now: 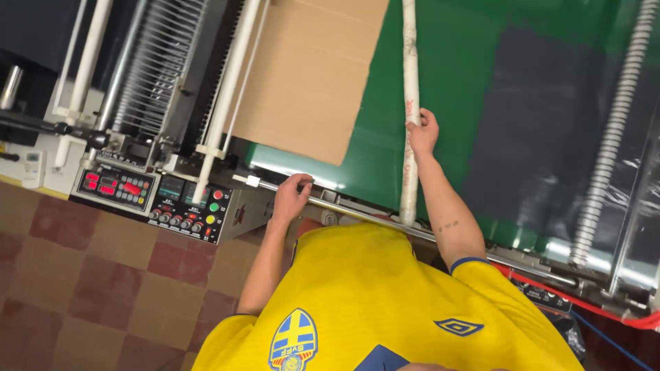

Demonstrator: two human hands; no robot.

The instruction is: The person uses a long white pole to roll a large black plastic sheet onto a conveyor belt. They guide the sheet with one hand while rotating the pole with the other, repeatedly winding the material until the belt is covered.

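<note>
My right hand (423,130) is closed around a long white tube (410,82) that lies across the green machine bed (440,75) and reaches down to its front edge. My left hand (292,196) rests on the shiny metal rail (344,206) along the machine's front, fingers curled over it. A brown cardboard sheet (309,69) lies on the bed just beyond my left hand. A dark plastic film (543,117) covers the bed to the right of the tube.
A control panel (155,196) with red displays, knobs and coloured buttons sits left of my left hand. White rollers (227,89) and a ribbed roller (612,130) cross the machine. Red cable (584,299) runs at right. Chequered tile floor (89,288) lies below.
</note>
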